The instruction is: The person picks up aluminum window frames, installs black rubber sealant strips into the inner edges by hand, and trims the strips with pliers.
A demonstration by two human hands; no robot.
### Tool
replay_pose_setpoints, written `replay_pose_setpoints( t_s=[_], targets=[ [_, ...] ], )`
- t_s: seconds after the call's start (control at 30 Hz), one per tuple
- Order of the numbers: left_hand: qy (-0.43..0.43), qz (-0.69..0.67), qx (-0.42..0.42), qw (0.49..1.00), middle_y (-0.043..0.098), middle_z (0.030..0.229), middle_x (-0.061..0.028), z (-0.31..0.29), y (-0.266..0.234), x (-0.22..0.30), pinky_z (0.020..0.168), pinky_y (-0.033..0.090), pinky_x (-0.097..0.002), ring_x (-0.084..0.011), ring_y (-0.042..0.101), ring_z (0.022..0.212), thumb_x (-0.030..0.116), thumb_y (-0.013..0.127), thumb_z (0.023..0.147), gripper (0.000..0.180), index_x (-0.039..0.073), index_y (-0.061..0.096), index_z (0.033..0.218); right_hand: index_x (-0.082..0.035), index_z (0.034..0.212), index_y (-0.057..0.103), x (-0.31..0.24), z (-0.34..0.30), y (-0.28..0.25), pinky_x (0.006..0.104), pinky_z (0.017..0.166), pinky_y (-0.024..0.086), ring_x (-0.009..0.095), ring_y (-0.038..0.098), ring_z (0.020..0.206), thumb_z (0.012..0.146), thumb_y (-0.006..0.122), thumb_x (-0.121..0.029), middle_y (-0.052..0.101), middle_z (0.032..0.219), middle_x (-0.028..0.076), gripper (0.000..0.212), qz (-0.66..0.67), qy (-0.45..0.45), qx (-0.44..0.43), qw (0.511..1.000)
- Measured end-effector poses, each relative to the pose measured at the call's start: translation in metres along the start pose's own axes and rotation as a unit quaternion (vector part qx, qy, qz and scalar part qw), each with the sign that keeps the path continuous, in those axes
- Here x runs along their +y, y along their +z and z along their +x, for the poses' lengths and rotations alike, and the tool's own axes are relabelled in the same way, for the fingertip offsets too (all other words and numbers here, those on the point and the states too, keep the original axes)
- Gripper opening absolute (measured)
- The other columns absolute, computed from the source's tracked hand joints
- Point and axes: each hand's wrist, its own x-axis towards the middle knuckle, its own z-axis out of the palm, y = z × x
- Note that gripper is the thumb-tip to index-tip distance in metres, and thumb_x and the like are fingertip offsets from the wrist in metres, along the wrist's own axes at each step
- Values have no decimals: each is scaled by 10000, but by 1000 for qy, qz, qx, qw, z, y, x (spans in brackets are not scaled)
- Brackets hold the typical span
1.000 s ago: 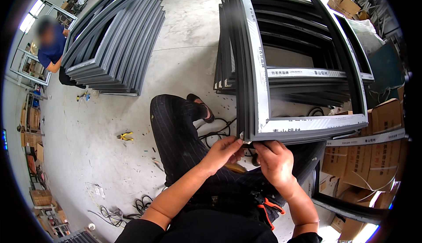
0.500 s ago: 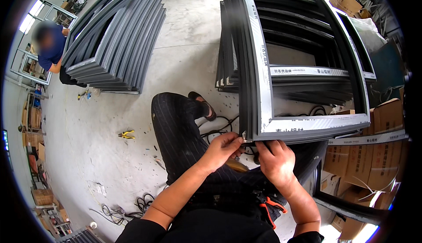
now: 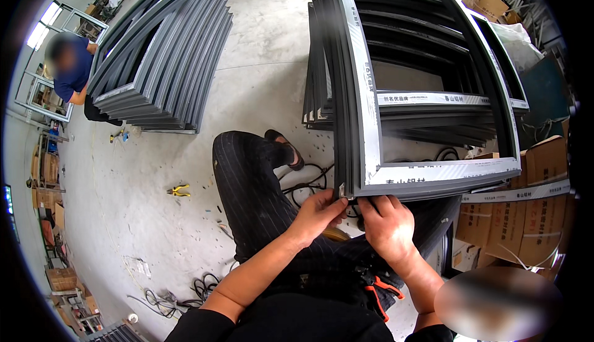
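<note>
A dark grey window frame [image 3: 372, 125] with white printed protective film stands in front of me, at the front of a stack of similar frames. At its lower left corner sits a small metal piece [image 3: 342, 190]. My left hand [image 3: 318, 216] is just below that corner, thumb and fingers pinched together; anything between them is hidden. Beside it, my right hand [image 3: 388, 223] has its fingers curled against the underside of the frame's bottom rail, and their tips are out of sight. Red-handled pliers [image 3: 378, 295] hang at my waist.
A tall stack of grey frames [image 3: 167, 64] stands at the left, with a person [image 3: 69, 67] behind it. Yellow-handled pliers [image 3: 178, 190] and black cables [image 3: 204, 285] lie on the floor. Cardboard boxes [image 3: 513, 230] are piled at the right. A blurred patch covers the lower right.
My left hand has shifted slightly right and down, its thumb now just under the corner. The right hand stays nearly in place. A blurred patch has appeared at the lower right.
</note>
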Motion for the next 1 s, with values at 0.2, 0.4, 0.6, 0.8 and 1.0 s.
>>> replay_pose_setpoints(
  t_s=[0.2,0.4,0.6,0.8,1.0],
  targets=[
    [15,-61,10,998,596,738,-14,5,10,-23,563,410,-218,-72,524,631,220,650,898,187,43,588,897,-147,986,654,2,-5,-2,360,598,512,240,588,729,677,614,-99,557,806,44,316,46,41,-13,998],
    [52,-52,107,991,640,757,-51,11,-5,3,486,389,-219,-83,536,570,208,677,864,200,37,596,931,-55,1000,663,40,-31,-24,382,592,493,298,590,669,793,672,-102,568,723,100,212,134,116,-28,984],
    [122,-59,123,983,630,698,-68,44,-77,56,446,357,-223,-88,492,484,169,665,864,149,33,603,871,-65,873,686,88,-58,-65,376,550,461,285,571,623,746,722,-122,565,682,85,144,68,174,34,982],
    [92,-55,108,988,628,730,-58,46,-87,77,487,371,-229,-91,506,518,174,666,871,138,49,610,889,-39,875,671,98,-24,-65,386,695,472,310,579,796,736,714,-74,600,823,104,149,50,209,107,971],
    [87,-44,93,991,624,744,-59,47,-90,78,497,376,-233,-95,506,538,176,670,870,140,52,610,893,-27,887,663,120,-26,-48,388,735,479,315,588,851,746,695,-41,619,871,111,146,72,236,128,961]
  ],
)
